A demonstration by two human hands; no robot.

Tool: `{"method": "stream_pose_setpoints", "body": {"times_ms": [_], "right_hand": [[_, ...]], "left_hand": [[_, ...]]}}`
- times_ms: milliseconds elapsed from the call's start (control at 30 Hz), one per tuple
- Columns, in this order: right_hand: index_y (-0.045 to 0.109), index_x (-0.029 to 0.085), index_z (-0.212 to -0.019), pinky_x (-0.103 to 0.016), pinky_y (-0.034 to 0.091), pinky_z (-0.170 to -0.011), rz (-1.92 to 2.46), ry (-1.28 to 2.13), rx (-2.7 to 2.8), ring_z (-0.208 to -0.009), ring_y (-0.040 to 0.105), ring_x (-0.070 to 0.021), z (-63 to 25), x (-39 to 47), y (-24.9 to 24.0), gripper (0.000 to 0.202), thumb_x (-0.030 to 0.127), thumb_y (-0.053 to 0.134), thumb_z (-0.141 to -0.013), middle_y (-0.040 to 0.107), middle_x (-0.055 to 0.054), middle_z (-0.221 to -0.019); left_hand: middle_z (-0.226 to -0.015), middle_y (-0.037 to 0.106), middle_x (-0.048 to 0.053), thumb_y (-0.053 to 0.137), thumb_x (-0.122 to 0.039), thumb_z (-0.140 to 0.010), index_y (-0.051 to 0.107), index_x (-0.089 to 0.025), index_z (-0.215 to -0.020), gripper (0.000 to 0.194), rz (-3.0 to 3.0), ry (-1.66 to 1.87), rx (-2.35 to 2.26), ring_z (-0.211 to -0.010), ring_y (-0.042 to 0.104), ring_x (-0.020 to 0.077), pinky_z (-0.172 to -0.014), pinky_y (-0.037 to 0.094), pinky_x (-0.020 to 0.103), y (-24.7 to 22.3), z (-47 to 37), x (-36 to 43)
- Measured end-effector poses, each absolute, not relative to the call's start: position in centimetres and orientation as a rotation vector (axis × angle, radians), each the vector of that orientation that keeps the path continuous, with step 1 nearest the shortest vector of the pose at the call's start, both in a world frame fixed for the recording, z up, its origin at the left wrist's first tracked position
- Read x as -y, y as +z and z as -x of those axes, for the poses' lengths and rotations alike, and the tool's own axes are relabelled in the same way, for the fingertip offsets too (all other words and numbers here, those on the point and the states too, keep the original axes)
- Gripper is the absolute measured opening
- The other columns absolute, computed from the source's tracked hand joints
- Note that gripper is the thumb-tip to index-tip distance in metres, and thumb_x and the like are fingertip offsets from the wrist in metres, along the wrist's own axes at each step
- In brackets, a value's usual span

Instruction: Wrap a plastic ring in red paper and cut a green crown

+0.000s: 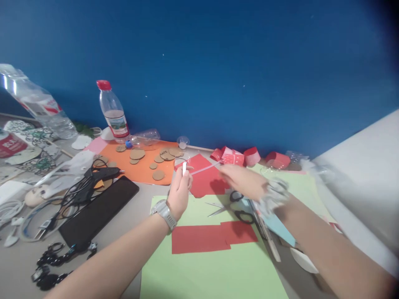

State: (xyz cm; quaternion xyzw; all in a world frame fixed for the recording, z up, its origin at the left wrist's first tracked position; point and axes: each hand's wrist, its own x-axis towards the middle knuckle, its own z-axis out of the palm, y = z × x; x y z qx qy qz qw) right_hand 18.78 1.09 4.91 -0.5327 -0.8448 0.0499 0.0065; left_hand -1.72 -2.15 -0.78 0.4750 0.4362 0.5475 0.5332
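Observation:
My left hand [180,189] is closed around a small white roll of tape [184,167], seen edge-on. From it a thin pale strip of tape [204,169] stretches to the right, above red paper [201,187]. At the strip's other end my right hand [245,178], a little blurred, has its fingertips pressed together on it. Below the hands, scissors [218,209] with black handles lie spread on a light green sheet [199,274]. Two overlapping red paper strips [201,240] lie flat on that sheet.
On the left are a black phone [99,211], a glue gun [101,174] with cable and a bead bracelet [52,261]. Cardboard discs [158,175] lie on orange paper [141,172]. A red-capped bottle [114,112] and curled red paper [252,156] stand near the blue wall [199,74].

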Motion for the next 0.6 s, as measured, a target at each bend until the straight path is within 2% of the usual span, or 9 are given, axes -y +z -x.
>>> {"method": "stream_pose_setpoints", "body": {"times_ms": [67, 133, 267, 433, 600], "right_hand": [[0.063, 0.022, -0.084, -0.026, 0.046, -0.068, 1.596, 0.28, 2.753, -0.078, 0.063, -0.0182, -20.6, 1.9, 4.6, 0.02, 0.006, 0.052, -0.078, 0.066, -0.002, -0.085], [0.062, 0.022, -0.092, -0.03, 0.047, -0.073, 1.579, 0.289, 2.771, -0.087, 0.062, -0.0218, -22.1, 4.1, 4.1, 0.029, 0.002, 0.05, -0.074, 0.065, -0.005, -0.093], [0.059, 0.019, -0.105, -0.037, 0.047, -0.079, 1.517, 0.197, 2.698, -0.092, 0.06, -0.0262, -23.5, 5.7, 2.7, 0.031, 0.005, 0.046, -0.081, 0.062, -0.011, -0.103], [0.061, 0.019, -0.096, -0.038, 0.048, -0.077, 1.498, 0.24, 2.642, -0.084, 0.061, -0.0247, -23.6, 6.0, 1.7, 0.023, 0.006, 0.046, -0.084, 0.062, -0.01, -0.093], [0.056, 0.02, -0.106, -0.036, 0.051, -0.078, 1.515, 0.302, 2.467, -0.09, 0.064, -0.0238, -23.8, 7.2, 0.1, 0.024, 0.013, 0.04, -0.091, 0.065, -0.011, -0.102]], "left_hand": [[-0.066, 0.031, -0.005, 0.032, -0.036, -0.095, 0.048, -0.023, -0.105, 0.023, -1.146, 1.299, -1.043, -0.049, 0.026, 0.0099, -0.045, 0.027, 0.021, -0.9, 1.6, 2.2], [-0.065, 0.032, -0.005, 0.031, -0.034, -0.095, 0.048, -0.023, -0.107, 0.023, -1.174, 1.293, -1.051, -0.051, 0.028, 0.0103, -0.047, 0.029, 0.021, -0.9, 1.5, 2.3], [-0.064, 0.036, -0.006, 0.031, -0.032, -0.095, 0.049, -0.022, -0.109, 0.025, -1.267, 1.272, -1.049, -0.052, 0.033, 0.0111, -0.054, 0.036, 0.023, -0.6, 1.3, 2.8], [-0.068, 0.049, -0.004, 0.036, -0.036, -0.094, 0.046, -0.021, -0.115, 0.028, -1.404, 1.226, -1.034, -0.055, 0.044, 0.0117, -0.061, 0.042, 0.026, -0.3, 0.8, 3.8], [-0.071, 0.055, -0.001, 0.037, -0.039, -0.095, 0.045, -0.019, -0.117, 0.03, -1.532, 1.208, -1.061, -0.066, 0.055, 0.0136, -0.069, 0.046, 0.029, -0.2, 0.8, 4.1]]}}
